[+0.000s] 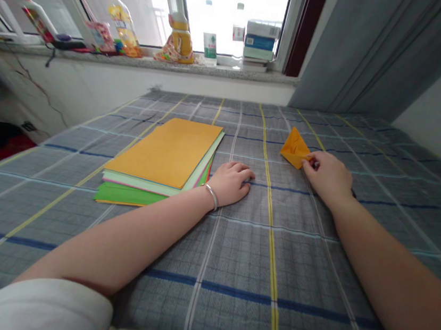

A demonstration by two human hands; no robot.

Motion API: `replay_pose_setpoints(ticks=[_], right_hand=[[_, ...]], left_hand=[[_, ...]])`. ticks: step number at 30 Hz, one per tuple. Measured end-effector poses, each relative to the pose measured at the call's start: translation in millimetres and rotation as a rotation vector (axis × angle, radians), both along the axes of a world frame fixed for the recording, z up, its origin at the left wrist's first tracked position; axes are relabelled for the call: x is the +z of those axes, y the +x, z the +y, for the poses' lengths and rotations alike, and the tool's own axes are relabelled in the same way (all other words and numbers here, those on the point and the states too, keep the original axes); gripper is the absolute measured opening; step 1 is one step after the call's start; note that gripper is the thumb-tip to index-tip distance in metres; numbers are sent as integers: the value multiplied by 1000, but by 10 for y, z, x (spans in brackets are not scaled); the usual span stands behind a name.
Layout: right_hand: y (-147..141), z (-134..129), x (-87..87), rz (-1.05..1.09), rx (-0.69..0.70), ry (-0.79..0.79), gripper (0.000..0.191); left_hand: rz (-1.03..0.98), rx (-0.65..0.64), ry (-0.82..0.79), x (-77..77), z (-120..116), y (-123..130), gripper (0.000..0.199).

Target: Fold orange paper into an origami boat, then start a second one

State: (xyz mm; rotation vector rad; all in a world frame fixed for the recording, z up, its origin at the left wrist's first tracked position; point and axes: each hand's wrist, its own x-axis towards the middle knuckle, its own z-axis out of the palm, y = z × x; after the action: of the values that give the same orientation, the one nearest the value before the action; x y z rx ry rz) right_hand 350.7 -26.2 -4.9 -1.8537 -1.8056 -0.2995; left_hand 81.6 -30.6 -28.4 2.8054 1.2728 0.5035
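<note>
An orange folded paper boat point(295, 151) is at the right of the table, its pointed middle standing up. My right hand point(328, 177) pinches its near right corner between thumb and fingers. My left hand point(231, 183), with a silver bangle at the wrist, lies palm down on the checked cloth, fingers slightly spread and holding nothing. Just left of it is a stack of coloured paper point(168, 150), with an orange sheet on top and pale green, pink and bright green edges showing below. The left wrist is beside the stack's right corner.
A grey checked cloth point(240, 264) covers the table. Beyond its far edge, a windowsill point(136, 62) carries bottles, a green and white tube point(210, 47) and stacked boxes point(261, 41). A grey curtain point(363, 48) hangs at the back right.
</note>
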Motion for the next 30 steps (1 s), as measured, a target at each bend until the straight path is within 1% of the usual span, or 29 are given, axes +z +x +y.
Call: replay_pose_setpoints(ticks=[5, 8, 11, 19, 25, 30], right_hand=[[42, 114, -33, 23, 3, 57, 23], [30, 134, -43, 29, 1, 43, 24], [25, 135, -56, 25, -5, 24, 27], [42, 151, -89, 77, -25, 53, 30], [19, 118, -95, 148, -46, 32, 42], [-24, 88, -71, 121, -70, -1, 42]], left_hand=[[14, 14, 2, -9, -1, 4, 30], [12, 8, -3, -15, 3, 1, 31], [10, 3, -2, -19, 5, -2, 31], [11, -1, 4, -21, 9, 2, 30], [26, -7, 10, -13, -2, 2, 32], [63, -3, 22, -13, -12, 7, 32]])
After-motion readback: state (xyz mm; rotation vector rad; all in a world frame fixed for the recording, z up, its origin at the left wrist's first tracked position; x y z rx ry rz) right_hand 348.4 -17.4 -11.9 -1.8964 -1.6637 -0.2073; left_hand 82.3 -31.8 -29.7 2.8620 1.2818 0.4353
